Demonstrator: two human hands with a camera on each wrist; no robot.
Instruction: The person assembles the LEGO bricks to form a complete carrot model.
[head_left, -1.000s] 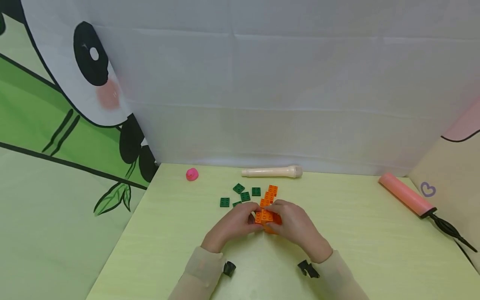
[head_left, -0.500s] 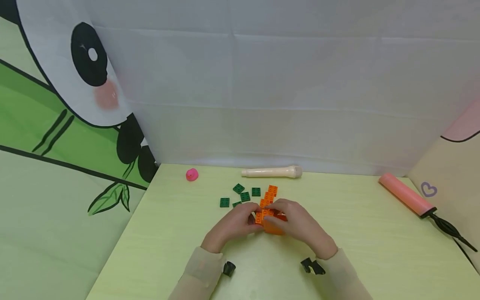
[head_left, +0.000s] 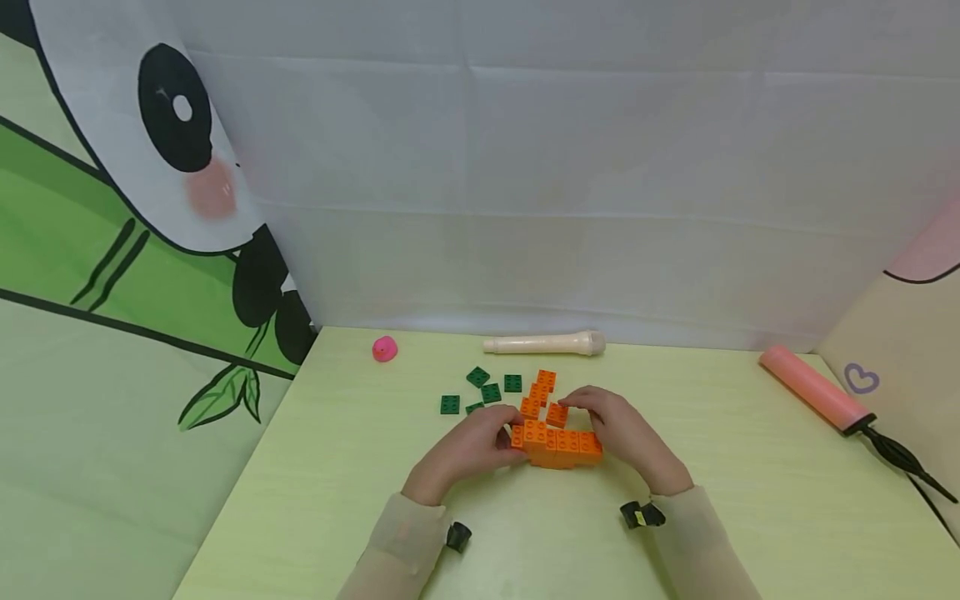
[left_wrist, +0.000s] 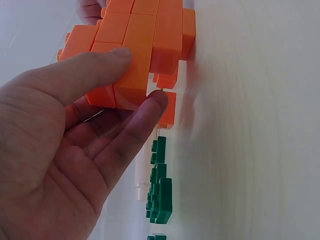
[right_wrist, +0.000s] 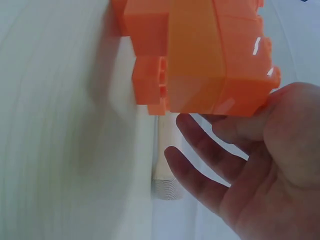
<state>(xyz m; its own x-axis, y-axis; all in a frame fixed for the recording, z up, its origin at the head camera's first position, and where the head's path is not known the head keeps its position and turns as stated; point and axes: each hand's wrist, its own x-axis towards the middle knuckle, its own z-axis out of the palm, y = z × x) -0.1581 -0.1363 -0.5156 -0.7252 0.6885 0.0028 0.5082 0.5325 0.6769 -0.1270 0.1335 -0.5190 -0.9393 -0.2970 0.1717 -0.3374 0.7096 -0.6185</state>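
Note:
In the head view, my left hand (head_left: 474,442) grips the left end of a block of joined orange bricks (head_left: 562,448). The left wrist view shows its thumb pressing the side of the joined bricks (left_wrist: 135,60), fingers beneath. My right hand (head_left: 618,429) reaches behind the block's right end, its fingertips at the edge of a loose orange brick (head_left: 557,415). In the right wrist view, the right hand (right_wrist: 270,155) has loosely extended fingers, and the contact with that brick is hidden. More loose orange bricks (head_left: 538,394) form a line behind the block.
Several green bricks (head_left: 491,392) lie left of the orange ones. A whitish microphone-shaped thing (head_left: 543,343) lies at the table's back, with a small pink object (head_left: 385,348) to its left. A pink cylinder with a black handle (head_left: 817,390) lies far right on the pale table (head_left: 750,467).
My right hand has left the orange block and moved right and back to the loose brick, uncovering the block's right part. My left hand has stayed on its left end.

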